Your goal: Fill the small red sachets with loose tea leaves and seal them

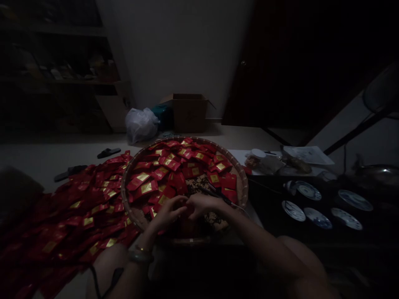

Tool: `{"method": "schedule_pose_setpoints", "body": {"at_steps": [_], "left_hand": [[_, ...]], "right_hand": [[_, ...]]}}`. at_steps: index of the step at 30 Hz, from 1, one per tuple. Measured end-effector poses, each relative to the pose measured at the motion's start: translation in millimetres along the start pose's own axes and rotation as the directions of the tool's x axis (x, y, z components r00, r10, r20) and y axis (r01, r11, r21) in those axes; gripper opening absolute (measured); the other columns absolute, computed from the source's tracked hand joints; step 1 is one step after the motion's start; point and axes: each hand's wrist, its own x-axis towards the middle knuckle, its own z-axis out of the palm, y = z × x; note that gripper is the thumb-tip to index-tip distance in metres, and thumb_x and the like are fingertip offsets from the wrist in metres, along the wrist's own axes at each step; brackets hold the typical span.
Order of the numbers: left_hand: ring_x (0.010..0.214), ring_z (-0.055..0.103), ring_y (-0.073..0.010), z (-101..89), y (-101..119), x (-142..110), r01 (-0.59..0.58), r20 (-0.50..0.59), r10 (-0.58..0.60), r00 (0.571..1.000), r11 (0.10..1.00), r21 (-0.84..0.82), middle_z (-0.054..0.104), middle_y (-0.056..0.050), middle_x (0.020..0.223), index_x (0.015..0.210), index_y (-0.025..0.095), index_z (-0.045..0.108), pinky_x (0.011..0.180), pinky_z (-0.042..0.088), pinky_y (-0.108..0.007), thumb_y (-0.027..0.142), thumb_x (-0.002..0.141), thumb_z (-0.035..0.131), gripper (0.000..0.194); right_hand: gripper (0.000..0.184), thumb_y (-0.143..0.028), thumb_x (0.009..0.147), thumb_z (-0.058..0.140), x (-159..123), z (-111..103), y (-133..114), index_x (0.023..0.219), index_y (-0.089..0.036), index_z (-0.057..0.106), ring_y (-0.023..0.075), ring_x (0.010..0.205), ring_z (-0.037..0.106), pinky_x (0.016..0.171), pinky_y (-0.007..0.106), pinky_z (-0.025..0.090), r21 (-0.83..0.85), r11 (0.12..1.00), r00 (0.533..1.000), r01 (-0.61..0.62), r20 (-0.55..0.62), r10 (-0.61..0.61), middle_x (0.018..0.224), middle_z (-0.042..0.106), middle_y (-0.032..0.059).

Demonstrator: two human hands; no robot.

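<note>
"Meeting over the near part of the round tray, my left hand and my right hand curl toward each other, close together."

"Are the fingers clamped on anything?"

"I cannot tell: the fingers of both hands are bent, and dimness and overlap hide whatever lies between."

"Where are the red packets?"

"They fill much of the tray, beside loose dark bits and a slim black tool; another pile spreads over the floor at my left"
</note>
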Motion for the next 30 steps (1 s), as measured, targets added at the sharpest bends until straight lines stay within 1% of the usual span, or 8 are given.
{"method": "schedule_pose_setpoints", "body": {"at_steps": [3, 9, 12, 15, 19, 23, 26, 30], "left_hand": [[0.083, 0.061, -0.0188, 0.4, 1.5, -0.1, -0.023, 0.071, 0.017, 0.997, 0.996, 0.085, 0.068, -0.004, 0.089, 0.095, 0.018, 0.061, 0.074, 0.046, -0.029, 0.031, 0.078, 0.059, 0.022], [0.073, 0.056, -0.0158, -1.1, 4.9, -0.9, -0.025, 0.073, 0.012, 0.997, 0.982, 0.186, 0.063, -0.001, 0.081, 0.089, 0.017, 0.059, 0.066, 0.043, -0.026, 0.034, 0.077, 0.060, 0.021], [0.072, 0.053, -0.0151, -1.8, 7.7, -1.9, -0.030, 0.080, 0.013, 0.997, 0.977, 0.213, 0.060, 0.000, 0.077, 0.086, 0.016, 0.058, 0.064, 0.041, -0.025, 0.033, 0.077, 0.058, 0.019], [0.069, 0.051, -0.0141, -3.5, 10.5, -3.1, -0.027, 0.069, 0.010, 0.998, 0.964, 0.263, 0.058, 0.001, 0.074, 0.083, 0.016, 0.057, 0.063, 0.039, -0.024, 0.033, 0.078, 0.055, 0.017], [0.068, 0.050, -0.0136, -6.5, 13.5, -4.2, -0.054, 0.046, 0.042, 0.998, 0.947, 0.317, 0.057, 0.001, 0.072, 0.078, 0.016, 0.057, 0.062, 0.039, -0.023, 0.031, 0.079, 0.052, 0.015], [0.069, 0.053, -0.0144, -6.7, 15.0, -5.2, -0.116, -0.018, 0.130, 0.991, 0.935, 0.336, 0.059, -0.001, 0.073, 0.076, 0.017, 0.056, 0.064, 0.041, -0.024, 0.025, 0.077, 0.053, 0.009], [0.070, 0.055, -0.0142, -5.2, 14.8, -5.9, -0.146, -0.113, 0.194, 0.975, 0.931, 0.334, 0.061, -0.001, 0.076, 0.078, 0.017, 0.057, 0.065, 0.042, -0.024, 0.023, 0.076, 0.053, 0.007], [0.075, 0.058, -0.0145, -4.3, 12.9, -5.8, -0.183, -0.195, 0.254, 0.947, 0.929, 0.321, 0.063, -0.003, 0.083, 0.085, 0.018, 0.057, 0.069, 0.046, -0.024, 0.020, 0.077, 0.051, 0.010]], "right_hand": [[0.016, -0.027, 0.064, 0.069, -4.2, 1.3, 1.0, 0.070, -0.013, 0.066, 0.0079, 0.051, 0.043, 0.049, 0.019, 0.029, 0.009, 0.998, 0.998, -0.058, 0.033, 0.058, 0.051, 0.046, -0.0064], [0.021, -0.030, 0.063, 0.070, -7.0, -2.9, 21.5, 0.074, -0.013, 0.068, 0.0080, 0.056, 0.047, 0.051, 0.018, 0.032, 0.341, 0.940, 0.997, 0.006, -0.078, 0.022, 0.058, 0.054, -0.0054], [0.022, -0.031, 0.065, 0.068, -3.8, -6.9, 35.8, 0.076, -0.012, 0.069, 0.0102, 0.061, 0.052, 0.057, 0.020, 0.038, 0.503, 0.862, 0.981, 0.062, -0.191, 0.041, 0.066, 0.061, -0.0017], [0.023, -0.033, 0.071, 0.065, -1.6, -9.9, 46.6, 0.079, -0.012, 0.068, 0.0131, 0.068, 0.057, 0.065, 0.023, 0.043, 0.575, 0.811, 0.918, 0.110, -0.372, 0.139, 0.073, 0.065, 0.0016], [0.022, -0.032, 0.075, 0.064, -7.2, -9.0, 46.7, 0.089, -0.016, 0.070, 0.0188, 0.086, 0.059, 0.079, 0.029, 0.044, 0.431, 0.899, 0.849, 0.083, -0.502, 0.163, 0.088, 0.066, 0.0053], [0.036, -0.031, 0.074, 0.069, -16.9, -3.6, 29.7, 0.109, -0.022, 0.065, 0.0184, 0.097, 0.057, 0.086, 0.029, 0.043, 0.234, 0.950, 0.858, 0.207, -0.510, -0.061, 0.105, 0.063, 0.0052], [0.023, -0.023, 0.073, 0.071, -16.5, 2.3, 20.2, 0.095, -0.019, 0.070, 0.0153, 0.083, 0.060, 0.074, 0.024, 0.044, 0.165, 0.957, 0.882, 0.239, -0.450, -0.142, 0.090, 0.066, 0.0026], [0.007, -0.021, 0.074, 0.070, -8.7, 11.2, 21.2, 0.078, -0.015, 0.070, 0.0129, 0.072, 0.059, 0.065, 0.022, 0.043, 0.067, 0.976, 0.849, 0.208, -0.508, -0.146, 0.081, 0.064, 0.0029]]}}
